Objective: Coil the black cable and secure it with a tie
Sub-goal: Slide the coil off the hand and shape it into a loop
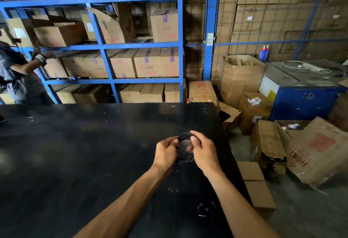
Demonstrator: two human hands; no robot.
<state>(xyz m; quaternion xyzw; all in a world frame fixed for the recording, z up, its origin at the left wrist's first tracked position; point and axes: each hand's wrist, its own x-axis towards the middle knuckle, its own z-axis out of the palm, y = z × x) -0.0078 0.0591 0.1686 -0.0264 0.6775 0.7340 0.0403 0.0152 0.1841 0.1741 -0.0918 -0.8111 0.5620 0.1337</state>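
Note:
The black cable is wound into a small round coil, held just above the black table near its right side. My left hand grips the coil's left edge with thumb and fingers. My right hand closes over the top right of the coil, its fingers curled around the loops. Part of the coil hangs below between both hands. I cannot make out a tie on the coil. A small clear wrapper or tie piece lies on the table near my right forearm.
Blue shelving full of cardboard boxes stands behind the table. A person stands at the far left. Open cardboard boxes crowd the floor to the right, beside a blue machine.

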